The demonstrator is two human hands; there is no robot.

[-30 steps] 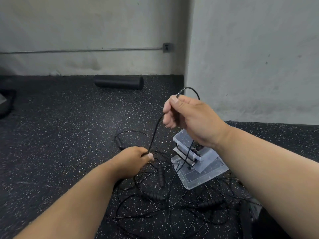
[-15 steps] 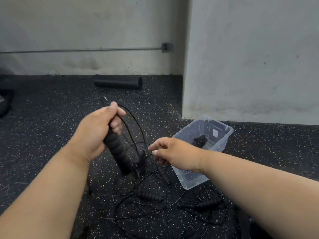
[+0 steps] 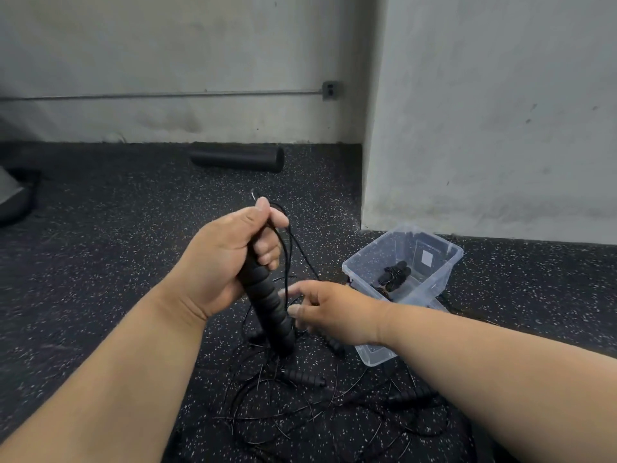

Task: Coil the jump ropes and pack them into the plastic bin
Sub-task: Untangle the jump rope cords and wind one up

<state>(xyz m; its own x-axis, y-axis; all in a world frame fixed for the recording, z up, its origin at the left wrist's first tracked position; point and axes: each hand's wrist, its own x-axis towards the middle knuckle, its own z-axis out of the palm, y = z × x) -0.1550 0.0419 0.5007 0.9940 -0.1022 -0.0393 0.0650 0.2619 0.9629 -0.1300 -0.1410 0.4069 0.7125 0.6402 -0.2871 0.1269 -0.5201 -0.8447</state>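
My left hand (image 3: pixel 230 259) grips a black ribbed jump rope handle (image 3: pixel 270 309) held upright above the floor, with thin black cord looped over its top. My right hand (image 3: pixel 329 307) reaches in from the right, its fingertips pinching the cord next to the handle's lower part. A clear plastic bin (image 3: pixel 434 282) stands on the floor to the right, holding one coiled black rope (image 3: pixel 394 274). A tangle of black jump ropes (image 3: pixel 300 392) with several handles lies on the floor below my hands.
The bin's clear lid (image 3: pixel 374 355) lies flat under it. A black foam roller (image 3: pixel 237 160) rests by the back wall. A grey wall corner (image 3: pixel 370 162) juts out behind the bin. Dark equipment (image 3: pixel 15 202) sits at the far left.
My left hand lifted a handle off the floor and brought it toward the middle. My right hand dropped from its raised hold and now pinches the cord beside the handle.
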